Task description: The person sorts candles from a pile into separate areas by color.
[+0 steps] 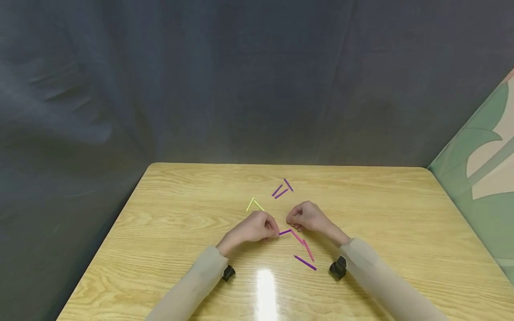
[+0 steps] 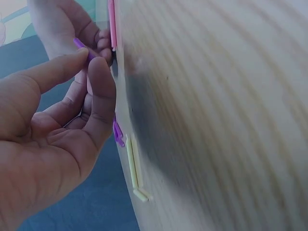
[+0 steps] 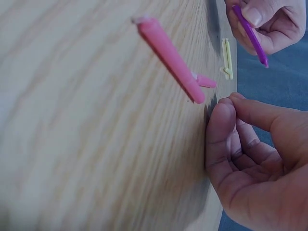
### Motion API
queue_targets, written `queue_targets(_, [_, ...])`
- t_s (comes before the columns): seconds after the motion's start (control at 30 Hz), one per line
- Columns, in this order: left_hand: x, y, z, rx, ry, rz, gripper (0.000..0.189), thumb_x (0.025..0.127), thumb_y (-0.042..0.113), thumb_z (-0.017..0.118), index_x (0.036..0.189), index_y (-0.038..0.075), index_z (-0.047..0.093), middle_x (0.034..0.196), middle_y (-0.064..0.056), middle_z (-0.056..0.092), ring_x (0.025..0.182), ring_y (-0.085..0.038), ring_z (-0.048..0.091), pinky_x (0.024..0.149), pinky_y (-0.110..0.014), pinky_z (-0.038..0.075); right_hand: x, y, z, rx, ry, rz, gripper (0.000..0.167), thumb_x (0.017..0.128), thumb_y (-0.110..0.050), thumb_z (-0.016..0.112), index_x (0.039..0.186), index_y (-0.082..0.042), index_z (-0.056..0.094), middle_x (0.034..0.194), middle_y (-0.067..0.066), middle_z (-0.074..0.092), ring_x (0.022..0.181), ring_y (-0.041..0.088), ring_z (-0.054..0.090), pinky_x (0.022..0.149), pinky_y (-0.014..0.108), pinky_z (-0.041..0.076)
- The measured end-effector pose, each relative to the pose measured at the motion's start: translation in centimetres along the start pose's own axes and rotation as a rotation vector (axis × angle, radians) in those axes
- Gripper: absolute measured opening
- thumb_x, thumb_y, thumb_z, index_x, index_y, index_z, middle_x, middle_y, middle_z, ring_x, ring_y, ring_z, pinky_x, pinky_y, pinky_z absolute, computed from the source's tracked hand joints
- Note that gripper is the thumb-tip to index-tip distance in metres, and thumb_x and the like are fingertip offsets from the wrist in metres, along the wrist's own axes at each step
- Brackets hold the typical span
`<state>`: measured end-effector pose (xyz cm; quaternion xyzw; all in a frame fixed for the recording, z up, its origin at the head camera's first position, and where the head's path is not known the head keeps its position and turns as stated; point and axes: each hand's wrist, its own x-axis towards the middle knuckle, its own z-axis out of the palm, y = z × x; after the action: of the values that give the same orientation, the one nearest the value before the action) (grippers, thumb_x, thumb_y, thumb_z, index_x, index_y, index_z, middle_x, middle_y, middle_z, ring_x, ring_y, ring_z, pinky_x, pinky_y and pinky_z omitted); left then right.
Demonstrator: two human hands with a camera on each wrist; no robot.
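Note:
My left hand (image 1: 257, 226) pinches a thin purple stick (image 3: 251, 36) between thumb and forefinger, held above the table. In the head view its far end overlaps the tip of a pink stick (image 1: 297, 237). A second pink stick (image 1: 308, 250) lies end to end with that one, at a slight angle. My right hand (image 1: 311, 216) hovers just beyond the pink sticks, low over the wood. Its thumb and forefinger tips meet, the other fingers are curled, and nothing shows between them in the right wrist view.
Another purple stick (image 1: 305, 262) lies nearest me, below the pink ones. Two yellow sticks (image 1: 250, 204) form a peak beyond my left hand. Farther back lie three purple sticks (image 1: 281, 193). Dark cloth (image 1: 249, 89) hangs behind the wooden table (image 1: 180, 200).

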<state>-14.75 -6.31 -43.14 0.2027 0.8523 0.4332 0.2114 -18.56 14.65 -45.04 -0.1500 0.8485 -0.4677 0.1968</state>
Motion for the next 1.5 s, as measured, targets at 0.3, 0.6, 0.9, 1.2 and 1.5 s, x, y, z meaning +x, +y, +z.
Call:
queue_targets(0.3, [-0.3, -0.6, -1.5, -0.018, 0.032, 0.021, 0.007, 0.087, -0.002, 0.066, 0.083, -0.001, 0.072, 0.070, -0.012, 0.066, 0.054, -0.017, 0.059, 0.050, -0.021, 0.049, -0.3, -0.1, 0.0, 0.006, -0.007, 0.003, 0.011, 0.089, 0.001, 0.064, 0.082, 0.004, 0.071, 0.066, 0.006, 0.064, 0.057, 0.012, 0.059, 0.054, 0.026, 0.055])
queue_targets(0.6, [-0.5, -1.5, -2.8, -0.032, 0.081, -0.031, 0.008, 0.088, 0.001, 0.065, 0.086, -0.004, 0.072, 0.068, -0.015, 0.065, 0.056, -0.021, 0.061, 0.052, -0.027, 0.053, -0.8, -0.2, -0.2, -0.013, -0.025, -0.013, 0.011, 0.089, 0.001, 0.063, 0.081, 0.003, 0.071, 0.067, 0.005, 0.064, 0.057, 0.013, 0.059, 0.053, 0.028, 0.054])
queue_targets(0.9, [-0.5, -2.6, -4.1, -0.053, 0.157, -0.059, 0.009, 0.089, 0.000, 0.064, 0.087, -0.006, 0.071, 0.072, -0.014, 0.067, 0.057, -0.022, 0.061, 0.054, -0.032, 0.055, -1.1, -0.2, -0.2, -0.001, -0.035, -0.028, 0.011, 0.089, 0.000, 0.064, 0.082, 0.003, 0.071, 0.071, 0.006, 0.066, 0.058, 0.013, 0.059, 0.053, 0.028, 0.055])
queue_targets(1.2, [-0.6, -3.3, -5.6, -0.077, 0.226, -0.141, 0.010, 0.090, 0.002, 0.064, 0.087, -0.006, 0.070, 0.075, -0.014, 0.069, 0.060, -0.022, 0.064, 0.056, -0.031, 0.057, -1.1, 0.0, -0.1, -0.020, -0.047, -0.040, 0.010, 0.089, -0.001, 0.065, 0.081, 0.002, 0.071, 0.069, 0.005, 0.066, 0.057, 0.013, 0.059, 0.054, 0.028, 0.055])
queue_targets(1.5, [-0.7, -4.4, -6.7, -0.070, 0.281, -0.213, 0.010, 0.090, 0.002, 0.064, 0.088, -0.005, 0.070, 0.072, -0.012, 0.067, 0.060, -0.021, 0.064, 0.055, -0.029, 0.056, -1.3, -0.1, -0.4, -0.030, -0.066, -0.067, 0.011, 0.087, 0.000, 0.065, 0.078, 0.003, 0.069, 0.065, 0.006, 0.063, 0.055, 0.013, 0.057, 0.052, 0.027, 0.054])
